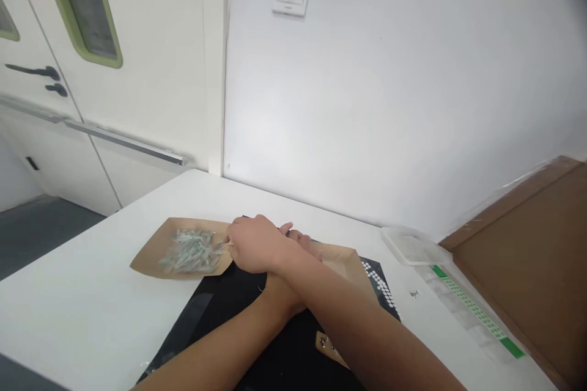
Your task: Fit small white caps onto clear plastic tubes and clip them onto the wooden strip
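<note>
My forearms cross over a black mat (229, 324), the right one lying above the left. My right hand (254, 244) reaches to the left side, its fingers closed at the near rim of a brown paper tray (149, 253). That tray holds a heap of small clear plastic packets (195, 252). Partly hidden behind the right wrist, my left hand (300, 239) is curled at the edge of a second brown paper tray (360, 266). The right forearm covers much of this second tray, and its contents cannot be made out.
White round stickers (380, 284) line the mat's right edge. A brown piece with metal bits (324, 345) lies near my right forearm. Farther right are small metal parts (414, 294), a clear plastic box (410, 247), a green-marked strip (477, 311) and a cardboard box (527, 256).
</note>
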Available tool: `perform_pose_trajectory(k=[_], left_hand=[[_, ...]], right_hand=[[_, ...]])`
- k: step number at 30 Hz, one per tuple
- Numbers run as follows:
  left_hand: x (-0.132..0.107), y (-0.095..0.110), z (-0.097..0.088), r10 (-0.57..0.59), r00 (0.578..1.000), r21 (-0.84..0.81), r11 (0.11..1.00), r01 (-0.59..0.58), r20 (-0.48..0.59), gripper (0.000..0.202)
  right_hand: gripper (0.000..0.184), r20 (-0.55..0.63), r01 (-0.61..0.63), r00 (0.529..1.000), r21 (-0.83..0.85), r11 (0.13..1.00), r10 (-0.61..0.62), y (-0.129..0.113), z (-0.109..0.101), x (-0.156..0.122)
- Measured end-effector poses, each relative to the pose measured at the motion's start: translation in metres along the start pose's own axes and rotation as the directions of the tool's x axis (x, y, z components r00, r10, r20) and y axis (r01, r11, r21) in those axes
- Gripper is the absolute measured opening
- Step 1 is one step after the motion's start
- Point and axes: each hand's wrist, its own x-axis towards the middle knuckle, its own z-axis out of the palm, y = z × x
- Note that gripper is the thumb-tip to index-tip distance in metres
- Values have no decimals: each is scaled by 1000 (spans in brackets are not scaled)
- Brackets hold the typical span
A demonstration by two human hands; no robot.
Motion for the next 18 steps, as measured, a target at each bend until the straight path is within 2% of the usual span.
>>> perform_pose_trajectory(k=[2, 7, 11, 18], left_hand=[[1, 0, 5, -85, 994, 26, 996, 87, -67, 14], [0, 0, 11, -228, 958, 58, 969, 241, -176, 25], [1, -3, 9, -283, 943, 67, 952, 299, -176, 23], [3, 1, 1, -335, 931, 70, 935, 347, -147, 9]], right_hand=[[19, 48, 8, 999, -35, 999, -6, -2, 7, 21], [32, 143, -18, 989, -108, 994, 34, -1, 24, 54], [37, 192, -16, 980, -130, 991, 42, -2, 32, 68], [22, 203, -31, 978, -101, 994, 51, -8, 35, 79]])
